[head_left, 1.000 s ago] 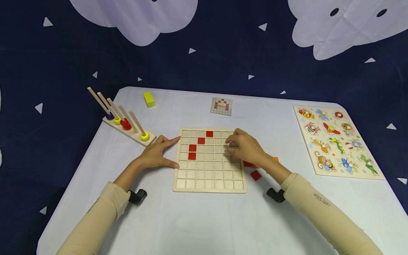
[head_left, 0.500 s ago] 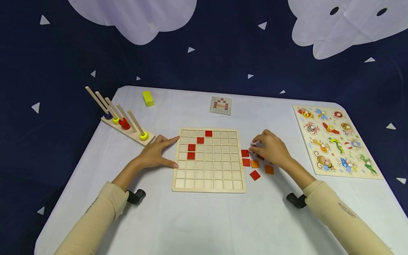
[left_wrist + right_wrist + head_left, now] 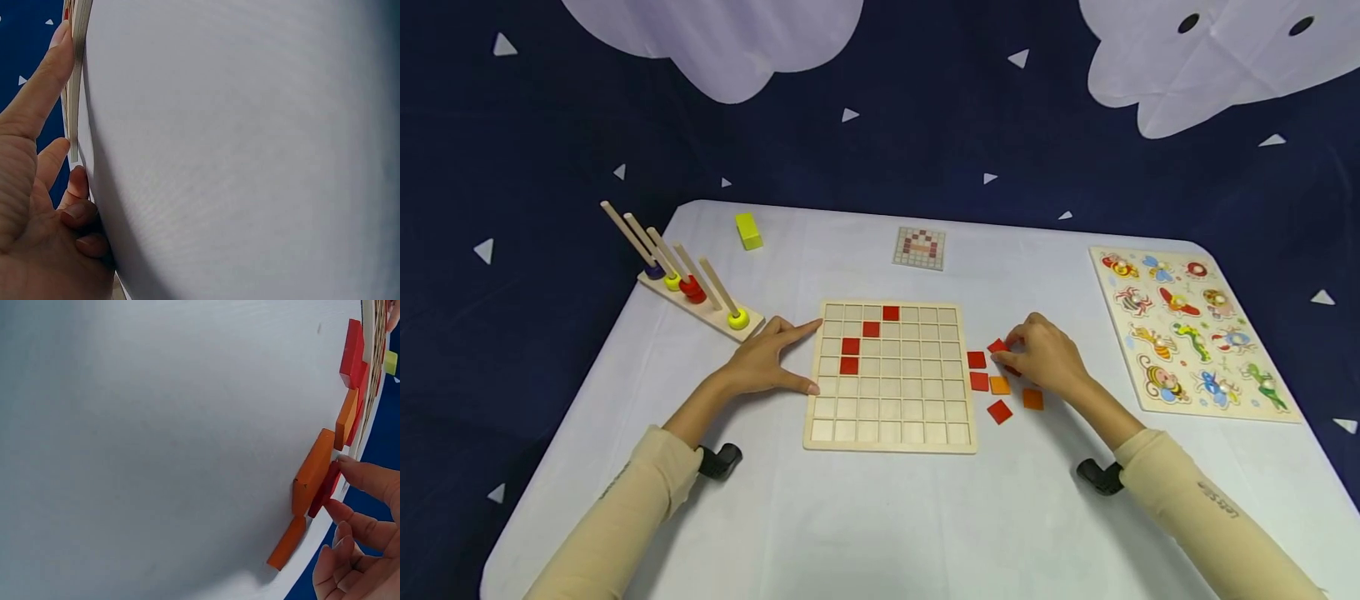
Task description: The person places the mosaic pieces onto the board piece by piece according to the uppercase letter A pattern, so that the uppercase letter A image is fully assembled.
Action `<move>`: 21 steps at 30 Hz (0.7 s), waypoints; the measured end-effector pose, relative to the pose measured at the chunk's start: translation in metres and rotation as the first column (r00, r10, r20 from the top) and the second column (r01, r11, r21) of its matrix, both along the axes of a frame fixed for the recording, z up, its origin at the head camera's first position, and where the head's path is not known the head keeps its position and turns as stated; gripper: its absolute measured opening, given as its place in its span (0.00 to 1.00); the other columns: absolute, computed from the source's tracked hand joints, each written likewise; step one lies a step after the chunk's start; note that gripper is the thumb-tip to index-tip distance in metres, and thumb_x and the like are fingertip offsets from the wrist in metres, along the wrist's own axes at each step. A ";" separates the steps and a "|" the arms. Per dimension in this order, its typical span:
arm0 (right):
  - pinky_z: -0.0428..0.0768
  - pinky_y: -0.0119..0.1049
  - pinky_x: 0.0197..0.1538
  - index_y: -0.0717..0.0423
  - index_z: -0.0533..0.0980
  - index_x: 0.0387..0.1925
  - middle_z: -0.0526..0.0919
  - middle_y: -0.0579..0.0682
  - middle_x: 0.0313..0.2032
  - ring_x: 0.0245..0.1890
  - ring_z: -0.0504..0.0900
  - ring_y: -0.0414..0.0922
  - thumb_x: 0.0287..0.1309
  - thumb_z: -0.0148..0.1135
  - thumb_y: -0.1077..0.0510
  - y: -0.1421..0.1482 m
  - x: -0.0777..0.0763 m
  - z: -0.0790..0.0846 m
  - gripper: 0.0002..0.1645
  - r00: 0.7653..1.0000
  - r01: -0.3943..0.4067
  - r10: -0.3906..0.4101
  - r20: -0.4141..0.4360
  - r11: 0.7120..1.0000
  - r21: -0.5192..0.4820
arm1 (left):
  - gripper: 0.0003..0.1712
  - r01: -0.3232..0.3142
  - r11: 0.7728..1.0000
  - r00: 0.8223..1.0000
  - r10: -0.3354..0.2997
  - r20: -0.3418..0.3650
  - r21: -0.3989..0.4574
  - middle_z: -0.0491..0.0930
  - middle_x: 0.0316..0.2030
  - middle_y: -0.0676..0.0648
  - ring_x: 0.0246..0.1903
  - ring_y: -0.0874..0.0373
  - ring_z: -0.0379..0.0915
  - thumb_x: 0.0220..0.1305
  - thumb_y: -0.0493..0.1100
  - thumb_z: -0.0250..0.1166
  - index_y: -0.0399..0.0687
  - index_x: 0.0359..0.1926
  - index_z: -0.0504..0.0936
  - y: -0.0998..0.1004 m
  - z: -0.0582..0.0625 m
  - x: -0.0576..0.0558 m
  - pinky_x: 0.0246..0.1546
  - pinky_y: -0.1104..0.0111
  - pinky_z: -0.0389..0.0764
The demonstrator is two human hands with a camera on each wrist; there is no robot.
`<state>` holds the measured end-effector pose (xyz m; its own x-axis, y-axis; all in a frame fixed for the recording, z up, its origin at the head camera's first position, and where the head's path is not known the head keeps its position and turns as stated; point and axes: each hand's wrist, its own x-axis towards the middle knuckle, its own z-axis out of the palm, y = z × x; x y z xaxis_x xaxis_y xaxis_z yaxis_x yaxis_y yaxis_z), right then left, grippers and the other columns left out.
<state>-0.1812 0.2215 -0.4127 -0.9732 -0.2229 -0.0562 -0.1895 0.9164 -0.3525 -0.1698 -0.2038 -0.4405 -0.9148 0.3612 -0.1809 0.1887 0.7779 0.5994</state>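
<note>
Loose tiles [image 3: 979,382] and the insect puzzle [image 3: 1170,324] flank the right grip [image 3: 1047,357].

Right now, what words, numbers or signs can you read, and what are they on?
"Lets…" on the right sleeve; the rest is too blurred.
"A", it seems, in coloured squares on the pattern card.
Left sleeve: lettering too small to read.
I can read no numbers.

The white table [image 3: 880,517] carries 1 grid [image 3: 891,377], red tiles [image 3: 979,382] and orange tiles [image 3: 1033,399] just right of it, 1 card [image 3: 919,248] behind, 1 block [image 3: 748,232] far left, 1 5-peg stand [image 3: 703,312] left, 1 puzzle [image 3: 1193,333] right.
</note>
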 end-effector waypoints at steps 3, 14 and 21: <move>0.75 0.50 0.40 0.68 0.84 0.38 0.76 0.61 0.36 0.34 0.75 0.53 0.55 0.72 0.54 -0.001 0.001 0.000 0.18 1.000 0.007 -0.007 0.006 1.000 -0.004 | 0.63 -0.004 1.000 1.000 0.004 0.005 -0.003 0.66 0.47 0.44 0.44 0.52 0.62 0.38 0.61 0.82 0.60 0.76 0.60 0.000 -0.001 0.000 0.42 0.63 0.63; 0.72 0.45 0.37 0.67 0.84 0.36 0.75 0.58 0.34 0.31 0.74 0.51 0.52 0.72 0.55 0.002 0.003 0.001 0.17 0.999 -0.017 0.016 -0.041 0.999 -0.030 | 0.64 -0.002 1.000 1.000 0.002 0.014 -0.006 0.66 0.48 0.46 0.44 0.53 0.62 0.38 0.61 0.82 0.63 0.76 0.60 0.003 -0.001 -0.003 0.43 0.63 0.64; 0.73 0.46 0.38 0.66 0.84 0.36 0.76 0.57 0.35 0.32 0.74 0.51 0.52 0.72 0.55 -0.013 0.002 0.005 0.16 0.997 -0.058 0.054 -0.049 0.996 -0.065 | 0.64 -0.007 1.000 1.000 0.008 0.015 -0.012 0.66 0.48 0.45 0.44 0.53 0.62 0.37 0.61 0.82 0.63 0.76 0.60 0.000 -0.001 -0.001 0.42 0.63 0.63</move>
<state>-0.1793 0.2084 -0.4074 -0.9603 -0.2788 0.0064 -0.2578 0.8788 -0.4016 -0.1712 -0.2034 -0.4413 -0.9147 0.3521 -0.1984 0.1741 0.7862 0.5929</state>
